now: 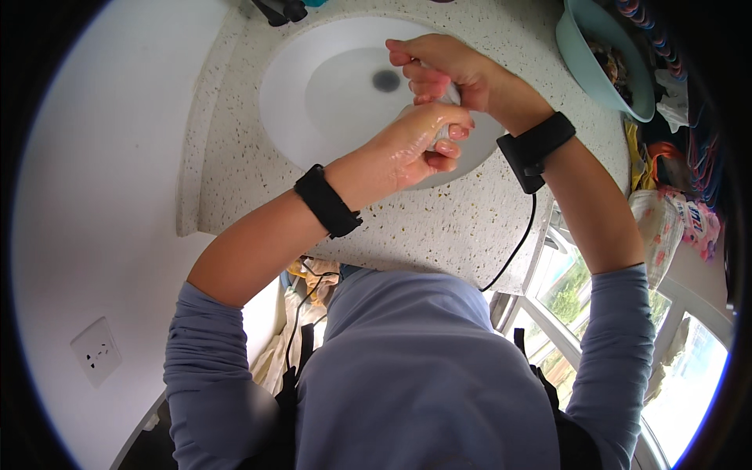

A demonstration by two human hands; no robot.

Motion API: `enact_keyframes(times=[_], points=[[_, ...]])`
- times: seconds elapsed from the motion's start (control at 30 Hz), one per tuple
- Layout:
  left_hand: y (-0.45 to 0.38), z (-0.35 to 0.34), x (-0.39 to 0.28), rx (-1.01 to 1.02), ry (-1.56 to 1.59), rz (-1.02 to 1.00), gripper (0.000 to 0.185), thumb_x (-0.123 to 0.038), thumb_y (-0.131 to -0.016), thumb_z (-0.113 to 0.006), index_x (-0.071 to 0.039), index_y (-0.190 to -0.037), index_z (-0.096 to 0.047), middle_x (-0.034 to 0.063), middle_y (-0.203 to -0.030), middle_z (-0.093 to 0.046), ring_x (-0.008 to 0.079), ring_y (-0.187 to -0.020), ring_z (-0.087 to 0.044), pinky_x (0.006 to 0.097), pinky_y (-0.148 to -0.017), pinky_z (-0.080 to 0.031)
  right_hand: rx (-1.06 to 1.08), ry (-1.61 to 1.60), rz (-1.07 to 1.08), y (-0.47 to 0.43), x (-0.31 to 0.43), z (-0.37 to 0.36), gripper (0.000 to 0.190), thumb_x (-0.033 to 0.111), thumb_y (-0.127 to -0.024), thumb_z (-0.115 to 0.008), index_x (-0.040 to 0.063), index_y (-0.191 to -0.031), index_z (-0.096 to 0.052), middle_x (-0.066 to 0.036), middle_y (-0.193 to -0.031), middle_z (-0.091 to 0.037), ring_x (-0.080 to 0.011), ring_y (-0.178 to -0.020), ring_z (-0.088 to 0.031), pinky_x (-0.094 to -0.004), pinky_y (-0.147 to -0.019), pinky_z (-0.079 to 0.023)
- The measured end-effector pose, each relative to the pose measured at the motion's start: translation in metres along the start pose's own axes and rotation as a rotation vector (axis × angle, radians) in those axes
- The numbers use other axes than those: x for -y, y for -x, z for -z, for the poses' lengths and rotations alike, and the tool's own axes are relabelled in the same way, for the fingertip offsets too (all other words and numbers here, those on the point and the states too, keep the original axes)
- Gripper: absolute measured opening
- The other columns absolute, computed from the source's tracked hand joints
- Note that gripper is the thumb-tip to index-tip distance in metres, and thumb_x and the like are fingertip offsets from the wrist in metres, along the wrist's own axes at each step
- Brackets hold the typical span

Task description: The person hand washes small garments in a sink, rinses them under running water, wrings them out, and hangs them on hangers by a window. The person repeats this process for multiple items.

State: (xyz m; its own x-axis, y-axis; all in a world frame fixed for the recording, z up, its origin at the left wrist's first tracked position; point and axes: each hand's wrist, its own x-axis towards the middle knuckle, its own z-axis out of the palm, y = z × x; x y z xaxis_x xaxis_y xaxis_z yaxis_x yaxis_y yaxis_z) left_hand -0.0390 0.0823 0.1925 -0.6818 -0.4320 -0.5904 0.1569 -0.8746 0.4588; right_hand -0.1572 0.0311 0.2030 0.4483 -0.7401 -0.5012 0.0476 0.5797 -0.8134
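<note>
Both of my hands grip one wet white cloth over the right part of a white oval sink basin. My left hand is nearer my body and closed round one end of the cloth; its skin glistens with water. Just beyond it, my right hand is closed round the other end. Only short stretches of the bunched cloth show between and beside my fingers. A dark round drain lies in the basin, left of my right hand. Whether water stands in the basin, I cannot tell.
A speckled stone counter surrounds the basin, with a black faucet at the back left. A pale green plastic basin with things in it stands at the right. A black cable hangs from my right wrist strap over the counter's edge.
</note>
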Motion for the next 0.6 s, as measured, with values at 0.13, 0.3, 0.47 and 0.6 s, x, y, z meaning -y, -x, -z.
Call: enact_keyframes(times=[0.13,0.3,0.47,0.6], points=[[-0.036,0.024,0.017,-0.115,-0.146,-0.133,0.019,-0.012,-0.080,-0.058,-0.013,-0.070,-0.042,-0.0042,-0.060,-0.036,0.0048,-0.047,-0.026,0.0221,-0.042,-0.019,-0.339,0.119,-0.018,-0.026,-0.024,0.003,0.030,0.025,-0.095,-0.045,0.003,-0.074,-0.047,0.000,-0.045,-0.035,-0.0134,-0.037,-0.029,-0.0274,-0.043,-0.034],[-0.071,0.049,0.034,-0.330,-0.255,-0.235,0.019,-0.011,-0.079,-0.058,-0.012,-0.070,-0.041,-0.0027,-0.058,-0.038,0.0058,-0.043,-0.026,0.0245,-0.039,-0.017,-0.639,0.614,0.040,-0.068,-0.062,0.007,0.036,0.025,-0.093,-0.044,-0.005,-0.081,-0.059,-0.023,-0.070,-0.061,-0.0343,-0.060,-0.062,-0.0445,-0.058,-0.049],[-0.072,0.051,0.025,-0.549,-0.410,-0.289,0.015,-0.011,-0.080,-0.059,-0.010,-0.074,-0.044,-0.0013,-0.061,-0.044,0.0066,-0.043,-0.033,0.0259,-0.037,-0.023,-0.765,0.684,0.210,-0.075,-0.065,0.005,0.034,0.026,-0.092,-0.045,-0.003,-0.087,-0.063,-0.025,-0.076,-0.063,-0.0429,-0.074,-0.061,-0.0450,-0.069,-0.049],[-0.056,0.069,-0.001,-0.476,-0.584,-0.422,0.018,-0.013,-0.076,-0.066,-0.008,-0.084,-0.051,-0.0011,-0.064,-0.050,0.0075,-0.046,-0.040,0.0244,-0.038,-0.034,-0.672,0.686,0.392,-0.061,-0.051,0.014,0.033,0.027,-0.090,-0.051,-0.003,-0.085,-0.064,-0.024,-0.077,-0.063,-0.0382,-0.074,-0.061,-0.0404,-0.069,-0.049]])
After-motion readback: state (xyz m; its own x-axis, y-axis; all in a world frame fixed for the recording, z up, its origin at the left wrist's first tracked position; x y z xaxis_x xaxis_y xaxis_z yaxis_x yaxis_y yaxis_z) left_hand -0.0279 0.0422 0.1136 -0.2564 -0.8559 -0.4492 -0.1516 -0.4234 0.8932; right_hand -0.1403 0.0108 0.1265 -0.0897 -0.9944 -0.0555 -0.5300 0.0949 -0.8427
